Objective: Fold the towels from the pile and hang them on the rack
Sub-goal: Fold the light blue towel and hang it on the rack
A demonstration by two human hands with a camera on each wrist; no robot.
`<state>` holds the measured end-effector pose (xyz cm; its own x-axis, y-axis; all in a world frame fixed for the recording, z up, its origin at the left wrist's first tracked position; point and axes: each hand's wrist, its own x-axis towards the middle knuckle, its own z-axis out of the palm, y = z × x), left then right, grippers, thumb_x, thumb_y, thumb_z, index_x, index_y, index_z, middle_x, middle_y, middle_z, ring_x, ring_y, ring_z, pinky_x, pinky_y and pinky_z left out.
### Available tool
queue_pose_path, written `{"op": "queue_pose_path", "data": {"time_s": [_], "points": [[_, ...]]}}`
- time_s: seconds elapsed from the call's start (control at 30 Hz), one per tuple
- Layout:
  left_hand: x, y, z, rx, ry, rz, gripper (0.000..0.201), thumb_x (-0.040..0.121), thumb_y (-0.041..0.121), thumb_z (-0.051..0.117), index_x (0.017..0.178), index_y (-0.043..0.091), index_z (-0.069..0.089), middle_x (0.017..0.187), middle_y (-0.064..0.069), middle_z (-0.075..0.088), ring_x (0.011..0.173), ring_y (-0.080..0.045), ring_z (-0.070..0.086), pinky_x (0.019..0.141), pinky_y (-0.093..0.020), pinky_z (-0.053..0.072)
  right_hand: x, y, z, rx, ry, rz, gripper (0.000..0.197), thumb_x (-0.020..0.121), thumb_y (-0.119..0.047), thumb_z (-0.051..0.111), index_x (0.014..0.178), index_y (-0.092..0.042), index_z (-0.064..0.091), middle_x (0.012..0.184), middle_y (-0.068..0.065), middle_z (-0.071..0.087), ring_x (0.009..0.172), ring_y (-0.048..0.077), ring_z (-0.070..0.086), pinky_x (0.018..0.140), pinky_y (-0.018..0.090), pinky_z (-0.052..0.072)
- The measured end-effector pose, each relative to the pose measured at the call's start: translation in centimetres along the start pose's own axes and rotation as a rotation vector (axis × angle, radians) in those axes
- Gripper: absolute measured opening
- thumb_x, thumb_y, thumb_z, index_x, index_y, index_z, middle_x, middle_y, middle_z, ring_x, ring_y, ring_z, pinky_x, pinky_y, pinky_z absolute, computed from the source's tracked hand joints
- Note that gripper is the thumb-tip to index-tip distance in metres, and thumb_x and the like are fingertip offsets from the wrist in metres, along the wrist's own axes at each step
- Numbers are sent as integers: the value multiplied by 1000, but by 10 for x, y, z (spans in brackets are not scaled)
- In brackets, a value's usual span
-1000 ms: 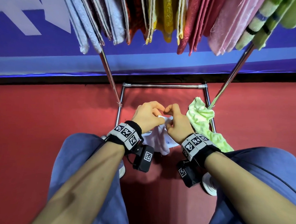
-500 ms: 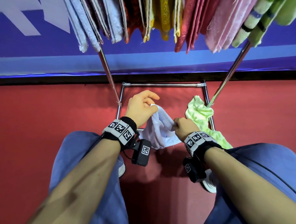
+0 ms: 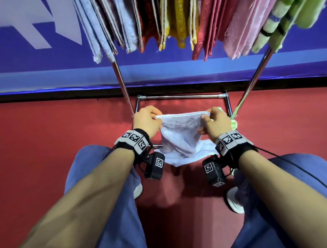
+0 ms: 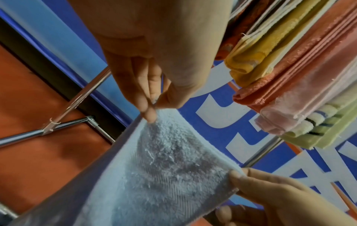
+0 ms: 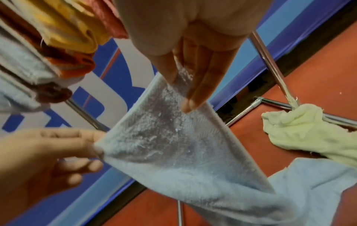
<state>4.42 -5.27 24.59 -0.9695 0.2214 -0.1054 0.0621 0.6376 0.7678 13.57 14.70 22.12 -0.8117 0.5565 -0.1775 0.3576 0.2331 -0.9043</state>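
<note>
A pale blue towel (image 3: 179, 131) hangs stretched between both hands below the rack. My left hand (image 3: 150, 119) pinches its left top corner, seen close in the left wrist view as thumb and fingers (image 4: 148, 110) nipping the towel (image 4: 154, 168). My right hand (image 3: 212, 122) pinches the right top corner; the right wrist view shows its thumb and fingers (image 5: 191, 91) on the towel (image 5: 173, 145). The rest of the towel droops toward the floor. A crumpled light green towel (image 5: 301, 131) lies on the floor at the right, mostly hidden behind my right hand in the head view.
Several folded towels (image 3: 181, 22) in blue, red, yellow, pink and green hang on the rack overhead. The rack's chrome legs (image 3: 121, 81) and base bar (image 3: 180, 96) stand on red floor (image 3: 47, 147) before a blue wall banner (image 3: 31, 63). My knees flank the towel.
The hands have moved apart from a close bunch at the middle, spreading the blue towel's top edge taut between them. The right hand now covers most of the green towel.
</note>
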Motion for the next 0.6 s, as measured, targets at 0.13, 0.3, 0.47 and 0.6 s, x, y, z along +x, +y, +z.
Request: {"op": "queue_pose_path", "data": {"time_s": [0.13, 0.3, 0.47, 0.6], "points": [[3, 20, -14, -153, 29, 45, 25, 67, 1, 69, 77, 24, 71, 64, 6, 70, 62, -16, 72, 73, -41, 63, -4, -27, -21, 126, 22, -59, 24, 97, -8, 53, 77, -20, 46, 68, 5, 57, 58, 29, 66, 70, 58, 58], [-1, 74, -48, -213, 141, 235, 20, 60, 22, 59, 70, 37, 67, 75, 6, 72, 74, -20, 73, 80, -44, 60, -25, -92, -59, -48, 250, -321, 14, 83, -35, 58, 74, -26, 52, 66, -3, 59, 71, 29, 61, 76, 49, 53], [-16, 149, -91, -264, 281, 440, 20, 65, 15, 57, 74, 31, 66, 65, 22, 63, 70, -11, 66, 75, -42, 60, -53, -162, -92, -40, 522, -561, 18, 93, -27, 56, 99, -11, 61, 84, 4, 64, 81, 25, 57, 79, 38, 44], [-35, 183, -112, -334, 339, 508, 22, 68, 10, 56, 76, 29, 65, 61, 23, 62, 58, -7, 62, 66, -40, 61, -68, -191, -105, 44, 594, -632, 17, 93, -24, 54, 100, -10, 60, 83, -6, 59, 76, 11, 51, 74, 29, 41]]}}
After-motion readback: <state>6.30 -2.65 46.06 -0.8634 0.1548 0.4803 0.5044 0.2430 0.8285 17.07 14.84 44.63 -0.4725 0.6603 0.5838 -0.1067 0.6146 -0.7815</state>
